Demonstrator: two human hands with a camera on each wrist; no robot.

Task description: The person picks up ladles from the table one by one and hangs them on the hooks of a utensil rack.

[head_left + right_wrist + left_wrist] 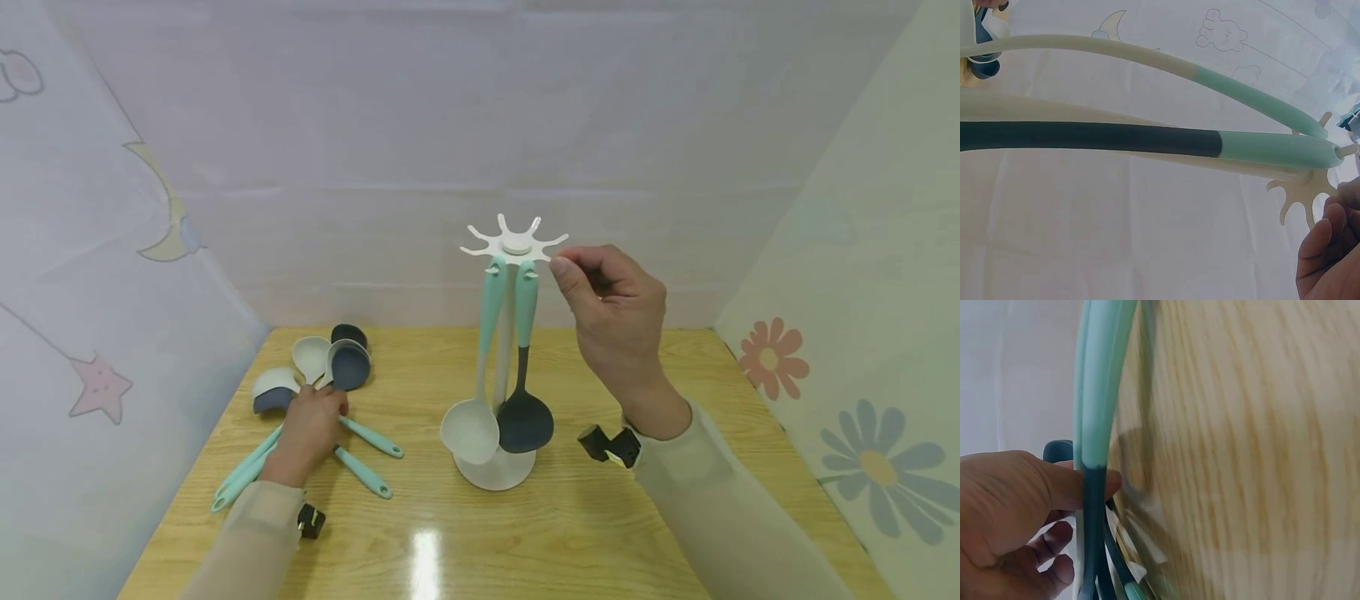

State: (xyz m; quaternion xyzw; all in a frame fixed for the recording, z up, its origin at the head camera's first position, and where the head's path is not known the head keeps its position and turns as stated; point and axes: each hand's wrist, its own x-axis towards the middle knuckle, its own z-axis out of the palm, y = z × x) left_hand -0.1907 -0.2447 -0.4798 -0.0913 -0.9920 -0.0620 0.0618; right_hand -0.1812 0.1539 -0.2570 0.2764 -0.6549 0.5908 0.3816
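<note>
A wooden table [585, 533] spreads beneath both sets of fingers; on it the white stand [506, 333] rises upright, its pole to the left of the right fingers and well to the right of the left ones; the loose utensils [350, 368] lie in a cluster around the left fingers, bowls and broad heads just beyond them and to their left.

The pale ladle [470, 432] and the dark ladle [527, 423] hang from the stand, left of the right fingers, long axes near vertical, heads well below those fingertips; among the loose pieces, two turquoise handles [363, 473] slant from the left fingers toward the near right, while the left-side handles [243, 479] run toward the person, to the left of the wrist.

The right hand [622, 317] has thumb and forefinger pinching the tip of a prong [543, 257], just right of the dark ladle's handle; the left hand [309, 425] is the nearer one to the cluster, its fingers bent among the necks; a dark neck [1094, 506] crosses in front of them in the left wrist view, so I cannot tell whether they grip anything.
</note>
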